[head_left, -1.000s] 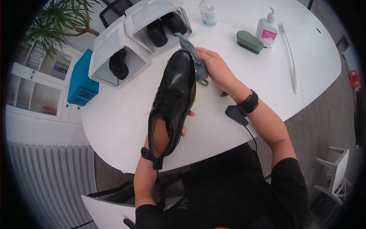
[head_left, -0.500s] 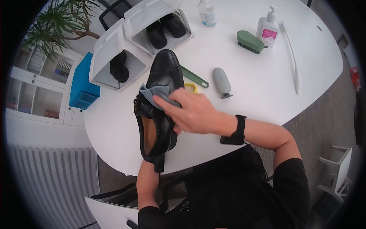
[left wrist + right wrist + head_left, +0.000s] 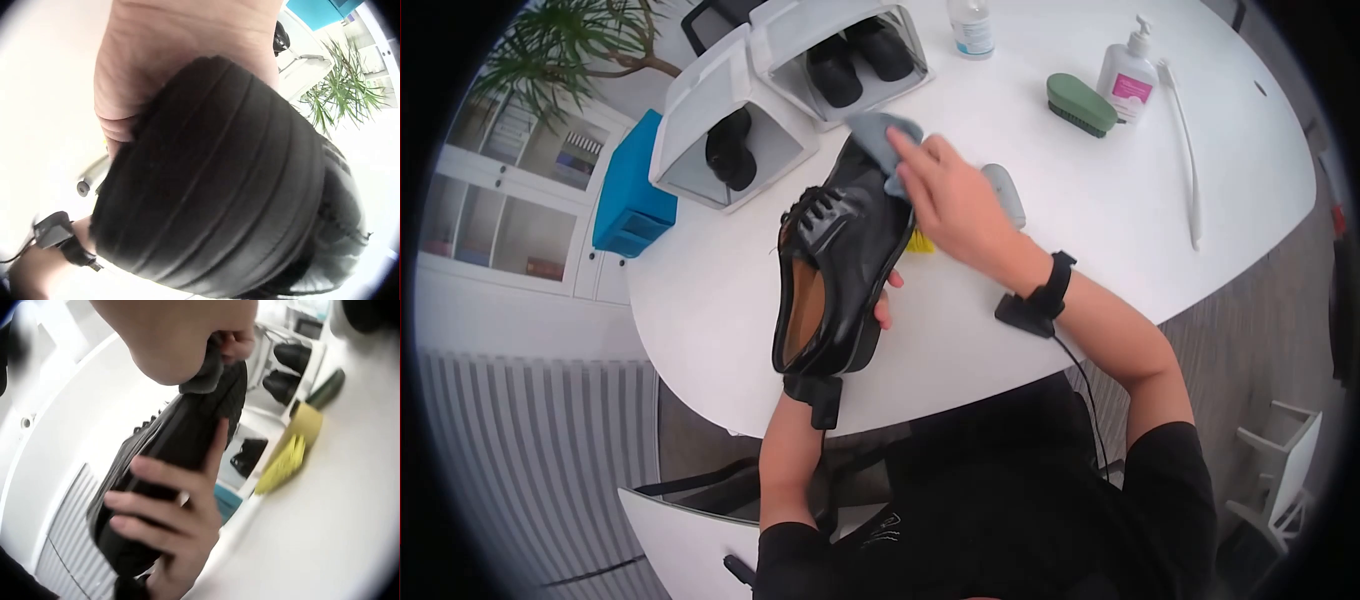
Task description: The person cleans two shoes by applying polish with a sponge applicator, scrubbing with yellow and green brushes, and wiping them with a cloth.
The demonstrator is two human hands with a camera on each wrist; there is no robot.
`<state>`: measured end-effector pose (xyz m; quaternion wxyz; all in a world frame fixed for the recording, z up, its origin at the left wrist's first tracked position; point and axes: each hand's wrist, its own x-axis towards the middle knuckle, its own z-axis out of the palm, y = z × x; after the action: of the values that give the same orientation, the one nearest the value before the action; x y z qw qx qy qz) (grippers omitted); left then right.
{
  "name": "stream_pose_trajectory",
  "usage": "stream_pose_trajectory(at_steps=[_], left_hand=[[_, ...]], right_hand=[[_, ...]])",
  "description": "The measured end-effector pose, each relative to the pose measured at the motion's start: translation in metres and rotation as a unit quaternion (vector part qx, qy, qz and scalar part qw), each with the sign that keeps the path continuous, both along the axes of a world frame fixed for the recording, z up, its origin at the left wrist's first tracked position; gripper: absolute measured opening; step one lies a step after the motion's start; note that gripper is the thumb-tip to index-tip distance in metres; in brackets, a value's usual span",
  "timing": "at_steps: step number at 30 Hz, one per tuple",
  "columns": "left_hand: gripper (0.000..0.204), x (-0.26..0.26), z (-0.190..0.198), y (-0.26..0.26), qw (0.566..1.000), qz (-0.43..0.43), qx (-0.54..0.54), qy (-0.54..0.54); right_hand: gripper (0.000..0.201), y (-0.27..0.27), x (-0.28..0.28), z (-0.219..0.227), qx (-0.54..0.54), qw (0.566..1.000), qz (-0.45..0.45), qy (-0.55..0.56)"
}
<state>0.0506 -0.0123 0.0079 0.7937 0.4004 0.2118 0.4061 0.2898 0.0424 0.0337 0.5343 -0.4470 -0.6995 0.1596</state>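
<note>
A black lace-up leather shoe is held up over the white table, its toe pointing away and its brown insole showing. My left hand grips it from below, with fingers along the sole; in the head view only some fingertips show beside the heel. The ribbed heel fills much of the left wrist view. My right hand holds a grey-blue cloth against the toe, which it largely covers. Behind that hand lies a grey rounded bottle. A yellow-bristled brush lies on the table beyond the shoe.
Two white shoe boxes with black shoes inside stand at the back left, beside a blue box. A green brush, a pump bottle, a clear bottle and a long white stick are at the back right.
My right hand moved the cloth from the toe side back to the laces, then forward onto the toe. The shoe has shifted and turned slightly in my left hand.
</note>
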Motion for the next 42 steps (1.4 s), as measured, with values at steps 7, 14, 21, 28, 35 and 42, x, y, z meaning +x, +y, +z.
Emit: stream_pose_trajectory(at_steps=[7, 14, 21, 28, 35, 42], left_hand=[[0.054, -0.007, 0.024, -0.004, 0.971, 0.072, 0.175, 0.147], [0.056, -0.017, -0.034, 0.025, 0.983, -0.025, -0.019, -0.181], [0.059, 0.012, -0.007, 0.014, 0.983, 0.157, -0.054, -0.077], [0.076, 0.021, 0.009, 0.014, 0.973, 0.213, -0.074, -0.049], [0.082, 0.024, -0.008, 0.007, 0.967, 0.205, 0.023, 0.152], [0.077, 0.025, -0.033, 0.015, 0.949, 0.198, 0.085, 0.229]], right_hand=[[0.052, -0.046, -0.027, -0.001, 0.075, 0.986, 0.125, -0.081], [0.063, -0.081, -0.042, 0.003, 0.127, 0.95, 0.252, -0.135], [0.057, -0.085, -0.051, -0.008, 0.251, 0.9, 0.29, -0.208], [0.047, -0.086, -0.026, 0.022, 0.241, 0.915, 0.169, -0.276], [0.028, -0.054, -0.018, 0.05, 0.171, 0.941, 0.127, -0.263], [0.017, 0.028, -0.016, 0.058, 0.142, 0.967, 0.041, -0.206]])
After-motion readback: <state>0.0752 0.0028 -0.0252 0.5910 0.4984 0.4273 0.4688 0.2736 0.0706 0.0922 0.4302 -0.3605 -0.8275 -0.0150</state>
